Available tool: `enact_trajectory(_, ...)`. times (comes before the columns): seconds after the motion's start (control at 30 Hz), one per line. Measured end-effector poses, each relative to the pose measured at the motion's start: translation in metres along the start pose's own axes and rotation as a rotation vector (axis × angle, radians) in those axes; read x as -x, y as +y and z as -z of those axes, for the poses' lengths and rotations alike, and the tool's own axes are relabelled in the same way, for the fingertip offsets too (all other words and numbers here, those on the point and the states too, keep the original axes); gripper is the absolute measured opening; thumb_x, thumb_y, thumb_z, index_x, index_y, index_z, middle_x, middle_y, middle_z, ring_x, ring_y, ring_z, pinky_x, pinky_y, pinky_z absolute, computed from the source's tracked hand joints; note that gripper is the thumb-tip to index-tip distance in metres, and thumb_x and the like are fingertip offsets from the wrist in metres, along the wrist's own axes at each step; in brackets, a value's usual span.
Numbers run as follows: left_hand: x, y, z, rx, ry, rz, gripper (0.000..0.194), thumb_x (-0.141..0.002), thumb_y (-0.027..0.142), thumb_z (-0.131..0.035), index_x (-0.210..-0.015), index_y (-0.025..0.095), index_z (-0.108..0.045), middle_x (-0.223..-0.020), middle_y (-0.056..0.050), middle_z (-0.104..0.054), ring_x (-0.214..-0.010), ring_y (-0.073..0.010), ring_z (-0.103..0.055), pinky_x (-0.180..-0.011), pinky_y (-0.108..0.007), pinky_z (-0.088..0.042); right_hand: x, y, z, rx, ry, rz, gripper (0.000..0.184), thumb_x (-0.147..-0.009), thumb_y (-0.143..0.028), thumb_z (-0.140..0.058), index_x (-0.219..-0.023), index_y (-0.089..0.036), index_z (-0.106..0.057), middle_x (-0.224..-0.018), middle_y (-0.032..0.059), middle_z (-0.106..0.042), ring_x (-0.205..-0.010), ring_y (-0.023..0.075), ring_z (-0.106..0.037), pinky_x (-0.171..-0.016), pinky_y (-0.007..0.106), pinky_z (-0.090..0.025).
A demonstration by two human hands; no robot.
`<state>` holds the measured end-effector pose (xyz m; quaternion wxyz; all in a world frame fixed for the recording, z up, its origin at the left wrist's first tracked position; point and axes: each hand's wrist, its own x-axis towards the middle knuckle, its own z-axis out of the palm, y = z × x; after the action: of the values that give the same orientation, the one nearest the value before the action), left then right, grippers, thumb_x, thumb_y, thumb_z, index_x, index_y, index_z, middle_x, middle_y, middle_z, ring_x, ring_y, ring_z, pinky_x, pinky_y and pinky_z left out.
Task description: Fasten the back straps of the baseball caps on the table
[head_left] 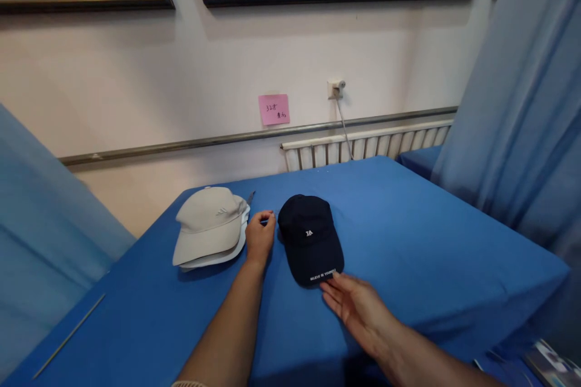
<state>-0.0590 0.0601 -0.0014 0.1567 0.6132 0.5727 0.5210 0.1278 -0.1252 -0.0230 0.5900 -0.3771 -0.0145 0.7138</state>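
Note:
A dark navy cap [310, 237] with small white lettering lies on the blue table [408, 236], brim toward me. My right hand [353, 302] is open, fingers stretched out, fingertips at the edge of the brim. My left hand [260, 236] rests on the cloth between the navy cap and a stack of beige and white caps [209, 227]. Its fingers are curled in a loose fist and nothing shows in them.
A pink sticky note [273, 109] is on the wall behind, next to a wall plug with a cord [336, 92] and a white radiator [367, 144]. Blue curtains [521, 103] hang at right and left. A thin rod [68, 335] lies on the table's left side.

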Motion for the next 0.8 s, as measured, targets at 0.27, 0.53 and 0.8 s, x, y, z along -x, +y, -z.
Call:
enact_trajectory(0.27,0.002,-0.007,-0.003,-0.048,-0.097,0.075,0.030,-0.075,0.045,-0.056,-0.077,0.016,-0.065,-0.076,-0.005,-0.070,-0.072,-0.0194,-0.063,-0.071,-0.030,-0.048,-0.053,-0.027,-0.005,-0.071,0.066,0.127,0.016,-0.077,-0.004,-0.062,-0.074,-0.018,-0.055,-0.076,0.0014,-0.069,-0.072,0.0140,-0.068,-0.081,0.032,-0.056)
enact_trajectory(0.53,0.006,-0.009,-0.011,-0.142,-0.273,0.116,0.023,-0.073,0.039,-0.056,-0.068,0.018,-0.063,-0.068,-0.003,-0.067,-0.067,-0.0199,-0.062,-0.065,-0.029,-0.046,-0.106,-0.103,0.042,0.126,0.092,0.315,0.017,-0.076,-0.008,-0.067,-0.076,-0.020,-0.054,-0.074,-0.0001,-0.066,-0.072,0.0151,-0.068,-0.074,0.031,-0.057)
enact_trajectory(0.8,0.006,-0.006,-0.012,-0.325,-0.408,0.095,0.024,-0.078,0.039,-0.050,-0.076,0.019,-0.063,-0.081,-0.004,-0.070,-0.078,-0.0221,-0.064,-0.073,-0.032,-0.046,-0.171,-0.219,0.056,0.065,0.244,0.499,0.018,-0.078,-0.008,-0.066,-0.078,-0.020,-0.052,-0.067,-0.0029,-0.061,-0.059,0.0108,-0.063,-0.062,0.023,-0.058)
